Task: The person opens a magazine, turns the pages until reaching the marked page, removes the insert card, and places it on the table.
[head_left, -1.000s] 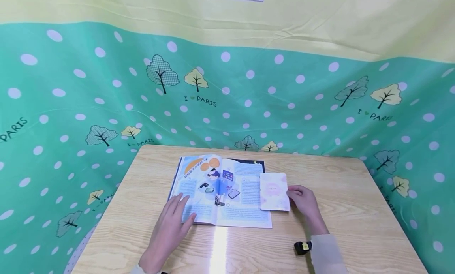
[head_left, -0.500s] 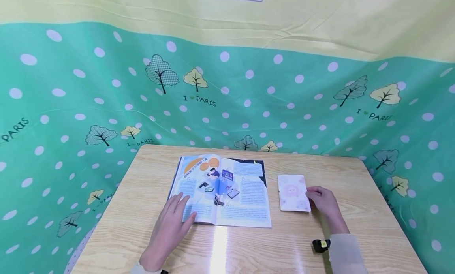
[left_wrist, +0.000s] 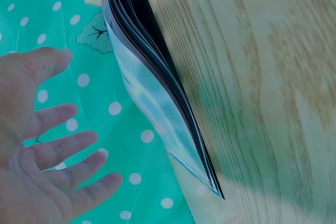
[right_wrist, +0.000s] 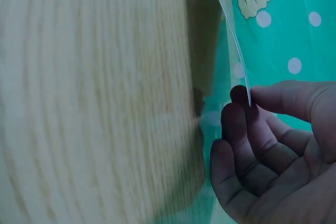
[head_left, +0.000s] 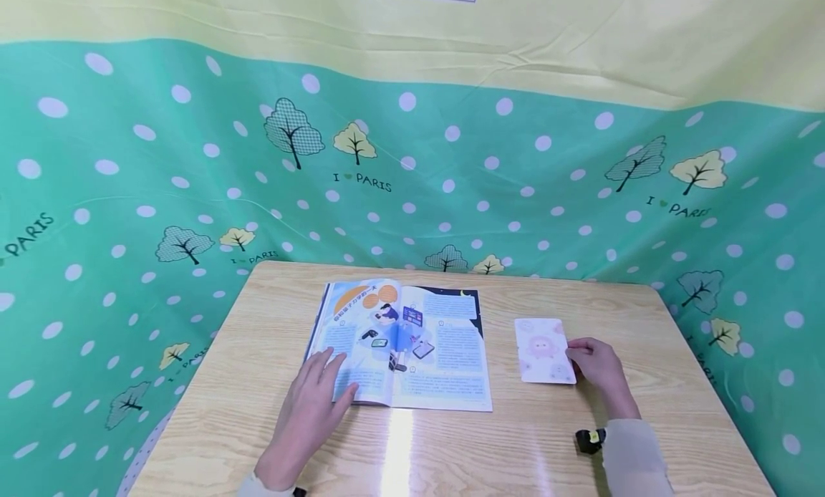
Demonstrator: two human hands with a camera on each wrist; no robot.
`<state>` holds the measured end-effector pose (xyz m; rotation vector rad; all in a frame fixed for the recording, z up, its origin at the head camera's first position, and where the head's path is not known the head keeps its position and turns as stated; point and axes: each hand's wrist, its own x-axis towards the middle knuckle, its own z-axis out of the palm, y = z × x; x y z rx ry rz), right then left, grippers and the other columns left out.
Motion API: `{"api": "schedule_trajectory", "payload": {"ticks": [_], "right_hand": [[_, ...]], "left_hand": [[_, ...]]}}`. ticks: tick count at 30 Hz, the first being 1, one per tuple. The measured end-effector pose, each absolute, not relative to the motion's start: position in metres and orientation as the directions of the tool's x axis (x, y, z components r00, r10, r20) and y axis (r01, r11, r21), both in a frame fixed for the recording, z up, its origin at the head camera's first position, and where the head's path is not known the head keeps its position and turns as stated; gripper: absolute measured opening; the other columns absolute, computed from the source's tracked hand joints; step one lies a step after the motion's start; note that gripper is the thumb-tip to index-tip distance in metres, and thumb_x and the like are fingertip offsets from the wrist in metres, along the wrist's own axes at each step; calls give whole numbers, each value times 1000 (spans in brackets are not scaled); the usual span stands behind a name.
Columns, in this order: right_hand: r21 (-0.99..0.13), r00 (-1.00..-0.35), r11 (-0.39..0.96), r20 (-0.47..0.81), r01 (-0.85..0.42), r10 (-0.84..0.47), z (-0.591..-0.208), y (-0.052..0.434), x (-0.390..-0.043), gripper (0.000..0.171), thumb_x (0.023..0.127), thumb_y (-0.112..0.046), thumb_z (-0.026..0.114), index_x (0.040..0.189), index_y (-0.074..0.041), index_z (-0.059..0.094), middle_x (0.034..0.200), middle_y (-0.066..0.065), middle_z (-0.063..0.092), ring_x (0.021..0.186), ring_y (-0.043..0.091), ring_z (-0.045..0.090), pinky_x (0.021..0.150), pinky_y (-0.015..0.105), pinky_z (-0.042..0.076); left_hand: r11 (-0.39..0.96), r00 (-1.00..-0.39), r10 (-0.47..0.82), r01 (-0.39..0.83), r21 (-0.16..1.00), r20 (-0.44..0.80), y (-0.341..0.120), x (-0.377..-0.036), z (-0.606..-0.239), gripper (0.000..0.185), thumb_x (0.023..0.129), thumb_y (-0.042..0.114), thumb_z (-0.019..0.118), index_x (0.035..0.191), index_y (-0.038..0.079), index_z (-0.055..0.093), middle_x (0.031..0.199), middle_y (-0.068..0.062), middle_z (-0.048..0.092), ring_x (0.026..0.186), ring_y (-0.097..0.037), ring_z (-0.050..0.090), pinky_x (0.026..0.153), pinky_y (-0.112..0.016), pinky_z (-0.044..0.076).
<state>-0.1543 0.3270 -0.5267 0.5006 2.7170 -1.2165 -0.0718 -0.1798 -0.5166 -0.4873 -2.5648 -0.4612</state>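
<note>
An open magazine [head_left: 445,354] with printed text and coloured drawings lies on the wooden table [head_left: 644,325]. My left hand [head_left: 309,397] is at its lower left corner, fingers spread; in the left wrist view the left hand [left_wrist: 52,145] appears beside the curved page edges [left_wrist: 163,103], gripping nothing. To the right of the magazine is a pale pink card [head_left: 541,350] with a round cartoon figure on it. My right hand [head_left: 598,368] pinches its right edge between thumb and forefinger. Edge-on in the right wrist view, the thin card [right_wrist: 231,30] sits between those fingertips, raised off the table.
A green dotted curtain [head_left: 451,160] printed with trees hangs behind the table and at both sides. Light glares off the table [head_left: 398,454] in front of the magazine. A small black device [head_left: 589,440] is worn at the right wrist.
The right hand has carried the card rightward, from over the magazine's right edge to beside it, uncovering the right page. My left hand has stayed in place.
</note>
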Motion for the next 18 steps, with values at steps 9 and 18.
{"api": "schedule_trajectory", "payload": {"ticks": [9,18], "right_hand": [[-683,-937,643,-239,347,253,-525,329,-153,29,100,-15,59,117,8,62,95,17,68,80,24,62,59,26,50],[-672,-947,670,-192,317,256,-514,320,-143,33,101,-18,56,122,7,60,97,16,65,80,25,61,60,29,52]], "left_hand": [[885,-830,239,400,238,505,-179,-70,-515,55,84,30,78,126,-2,63,124,-27,61,117,-45,55,95,-60,53],[886,-846,219,382,264,487,-177,-68,-513,58,82,29,82,128,-1,62,126,-25,61,118,-42,56,97,-58,52]]}}
